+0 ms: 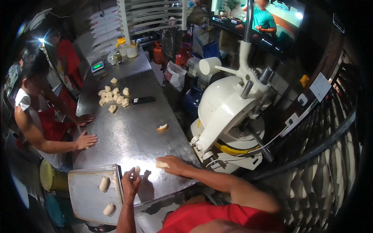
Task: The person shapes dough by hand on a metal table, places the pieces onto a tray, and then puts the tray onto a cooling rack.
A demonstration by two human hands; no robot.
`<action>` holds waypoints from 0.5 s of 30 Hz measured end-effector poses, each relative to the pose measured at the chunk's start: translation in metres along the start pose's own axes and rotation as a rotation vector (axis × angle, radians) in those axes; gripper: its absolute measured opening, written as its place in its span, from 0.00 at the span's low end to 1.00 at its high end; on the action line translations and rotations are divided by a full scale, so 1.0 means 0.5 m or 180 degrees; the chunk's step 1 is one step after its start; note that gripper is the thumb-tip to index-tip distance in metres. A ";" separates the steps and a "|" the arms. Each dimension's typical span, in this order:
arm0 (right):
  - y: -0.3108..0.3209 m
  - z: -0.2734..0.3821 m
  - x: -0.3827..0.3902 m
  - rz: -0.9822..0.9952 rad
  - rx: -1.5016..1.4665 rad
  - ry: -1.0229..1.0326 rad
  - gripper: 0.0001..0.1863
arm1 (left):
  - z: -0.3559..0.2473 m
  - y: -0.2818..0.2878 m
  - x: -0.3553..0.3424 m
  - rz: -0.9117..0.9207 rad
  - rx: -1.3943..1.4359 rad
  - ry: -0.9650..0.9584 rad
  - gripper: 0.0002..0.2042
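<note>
My left hand (130,183) is raised beside the baking tray's right edge, its fingers closed on a small piece of dough (137,170). To its right, my right hand (174,165) grips a longer piece of dough (162,164) low over the steel table (130,145). Two shaped dough rolls lie apart on the baking tray (86,194): one roll (104,184) farther back and the other roll (109,209) nearer me. A cluster of cut dough pieces (115,93) sits farther up the table.
Across the table's left side, a co-worker rests both hands (84,140) on the steel. A black phone (143,100), a bitten piece of bread (162,127) and a digital scale (97,66) are on the table. A large white machine (223,105) stands close on the right.
</note>
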State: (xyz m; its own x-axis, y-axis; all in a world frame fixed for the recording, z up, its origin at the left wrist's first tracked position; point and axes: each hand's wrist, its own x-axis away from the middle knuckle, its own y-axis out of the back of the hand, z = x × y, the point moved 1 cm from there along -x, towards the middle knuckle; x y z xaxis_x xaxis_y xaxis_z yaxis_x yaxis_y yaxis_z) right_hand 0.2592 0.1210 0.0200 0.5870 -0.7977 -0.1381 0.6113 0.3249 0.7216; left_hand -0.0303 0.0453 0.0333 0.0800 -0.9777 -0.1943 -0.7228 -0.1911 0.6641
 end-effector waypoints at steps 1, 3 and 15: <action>0.008 0.013 0.017 -0.0223 -0.0096 -0.0193 0.34 | 0.031 0.003 0.018 0.0096 -0.0205 0.0201 0.27; -0.033 -0.042 0.060 -0.0313 0.0038 -0.0555 0.33 | 0.065 -0.013 0.043 0.0449 -0.0513 0.0198 0.24; -0.090 -0.002 -0.091 -0.0392 0.1290 0.0485 0.34 | 0.008 -0.099 -0.077 0.0477 -0.1454 -0.0984 0.26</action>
State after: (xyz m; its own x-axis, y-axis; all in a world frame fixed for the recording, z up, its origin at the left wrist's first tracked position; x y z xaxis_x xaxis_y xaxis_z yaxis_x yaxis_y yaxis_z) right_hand 0.2056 0.1430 -0.0067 0.6130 -0.7242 -0.3159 0.4420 -0.0171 0.8968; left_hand -0.0005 0.0926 0.0051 -0.2546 -0.9392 -0.2305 -0.3351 -0.1379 0.9320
